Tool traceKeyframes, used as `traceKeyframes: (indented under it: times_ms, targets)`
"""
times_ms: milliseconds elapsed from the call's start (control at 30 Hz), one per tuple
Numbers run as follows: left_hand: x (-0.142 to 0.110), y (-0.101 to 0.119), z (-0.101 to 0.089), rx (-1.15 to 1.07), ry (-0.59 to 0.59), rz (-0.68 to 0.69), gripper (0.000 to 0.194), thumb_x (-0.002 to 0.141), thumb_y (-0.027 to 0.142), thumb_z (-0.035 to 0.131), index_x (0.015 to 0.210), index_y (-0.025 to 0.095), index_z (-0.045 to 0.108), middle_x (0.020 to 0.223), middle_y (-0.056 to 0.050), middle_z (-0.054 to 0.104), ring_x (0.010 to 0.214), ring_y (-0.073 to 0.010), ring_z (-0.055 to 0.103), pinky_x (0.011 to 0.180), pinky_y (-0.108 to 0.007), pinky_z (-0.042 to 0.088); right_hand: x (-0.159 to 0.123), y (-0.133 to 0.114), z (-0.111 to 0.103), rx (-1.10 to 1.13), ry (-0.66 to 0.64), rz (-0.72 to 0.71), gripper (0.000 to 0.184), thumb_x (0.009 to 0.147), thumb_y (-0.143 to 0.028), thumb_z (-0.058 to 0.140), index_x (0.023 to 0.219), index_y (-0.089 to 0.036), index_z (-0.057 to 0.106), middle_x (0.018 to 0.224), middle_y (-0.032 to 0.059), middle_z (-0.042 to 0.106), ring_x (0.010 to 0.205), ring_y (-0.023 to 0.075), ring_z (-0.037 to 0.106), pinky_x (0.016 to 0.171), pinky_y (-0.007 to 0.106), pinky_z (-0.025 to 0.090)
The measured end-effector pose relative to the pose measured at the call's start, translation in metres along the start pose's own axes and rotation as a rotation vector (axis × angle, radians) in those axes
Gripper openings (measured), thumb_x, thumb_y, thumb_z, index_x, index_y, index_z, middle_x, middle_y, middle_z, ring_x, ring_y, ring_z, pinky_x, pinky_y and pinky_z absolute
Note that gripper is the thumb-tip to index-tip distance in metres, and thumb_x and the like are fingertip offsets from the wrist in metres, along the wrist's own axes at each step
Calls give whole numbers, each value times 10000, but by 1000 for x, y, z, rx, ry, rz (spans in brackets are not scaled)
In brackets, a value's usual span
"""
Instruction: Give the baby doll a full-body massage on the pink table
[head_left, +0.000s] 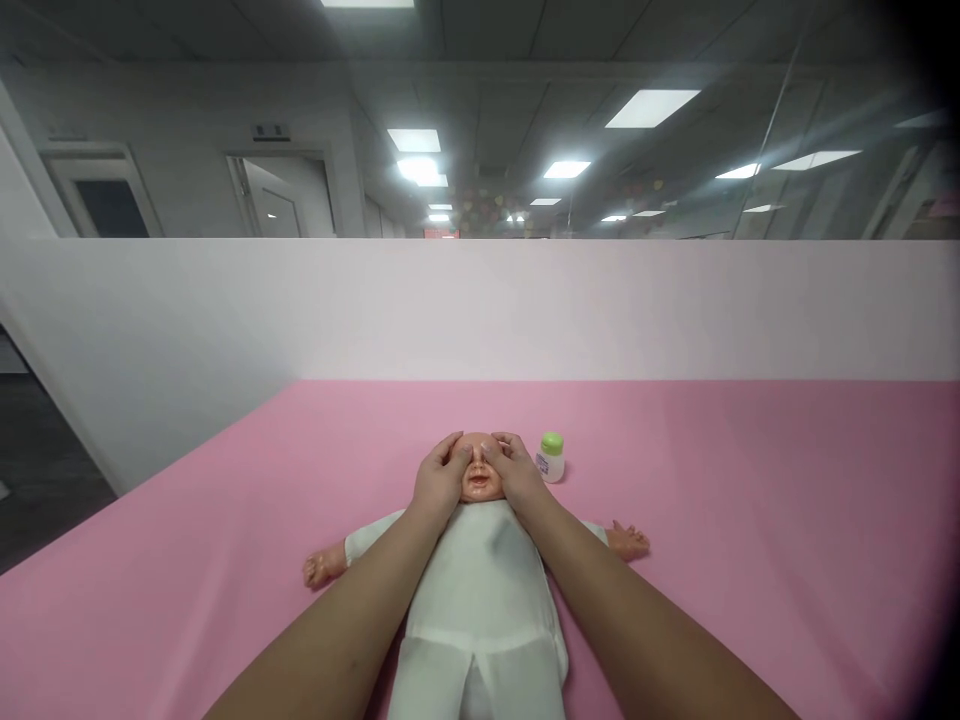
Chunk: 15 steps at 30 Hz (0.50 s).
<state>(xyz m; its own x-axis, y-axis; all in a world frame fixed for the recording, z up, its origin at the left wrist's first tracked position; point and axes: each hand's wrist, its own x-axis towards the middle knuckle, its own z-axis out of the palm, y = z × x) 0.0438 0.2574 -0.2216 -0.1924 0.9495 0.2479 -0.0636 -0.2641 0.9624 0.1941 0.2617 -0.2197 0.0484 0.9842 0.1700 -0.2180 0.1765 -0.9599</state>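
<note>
A baby doll point(487, 585) with a white cloth body lies on its back, arms stretched out to both sides. My left hand point(441, 480) is curved around the left side of its head, with the thumb laid on the face by the eye. On the other side, my right hand point(520, 475) cups the head in the same way, its thumb near the nose. The thumbs cover the doll's eyes; its mouth point(478, 481) shows between my hands. Just right of my right hand stands a small jar point(552, 460) with a green lid, upright and untouched.
Pink sheeting point(225, 560) covers the table under the doll. A white partition point(525, 310) rises behind the far edge, and another white panel point(165, 350) runs along the left. Beyond are doors and ceiling lights.
</note>
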Motion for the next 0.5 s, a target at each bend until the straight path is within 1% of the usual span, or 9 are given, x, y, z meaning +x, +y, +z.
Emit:
traceKeyframes:
  times_ms: [67, 133, 233, 367, 500]
  targets:
    - [-1, 1, 1, -14, 0, -15, 496, 845, 479, 801, 1267, 223, 743, 1340, -114, 720, 1301, -324, 633, 1178, -474, 434, -1, -2, 0, 18, -5, 9, 501, 740, -553, 790, 1117, -265, 630, 1127, 47, 693, 1025, 251, 668, 873, 366, 553]
    - [-2, 3, 1, -34, -4, -35, 485, 861, 464, 782, 1282, 228, 735, 1349, -108, 716, 1312, -315, 628, 1185, -466, 427, -2, -3, -2, 40, -8, 23, 470, 755, -545, 777, 1114, -272, 646, 1118, 40, 708, 1031, 251, 675, 878, 365, 559]
    - [-3, 4, 1, -63, -10, -69, 482, 874, 433, 758, 1313, 238, 720, 1381, -97, 701, 1342, -307, 607, 1195, -456, 419, -2, -2, -6, 82, -16, 37, 449, 763, -539, 752, 1122, -280, 674, 1162, 36, 719, 1114, 266, 665, 944, 383, 556]
    - [-5, 8, 0, -104, -7, -113, 462, 899, 360, 695, 1345, 239, 704, 1465, -83, 644, 1397, -294, 560, 1206, -441, 409, 0, 3, -10, 133, -48, 46, 504, 758, -529, 746, 1199, -289, 697, 1321, 38, 689, 1258, 286, 615, 1063, 426, 518]
    - [-7, 11, -1, -119, -14, -121, 454, 920, 310, 626, 1361, 229, 690, 1509, -75, 607, 1424, -277, 531, 1211, -423, 403, -1, 5, -12, 161, -75, 49, 534, 766, -509, 755, 1251, -294, 698, 1410, 36, 651, 1323, 289, 585, 1124, 447, 483]
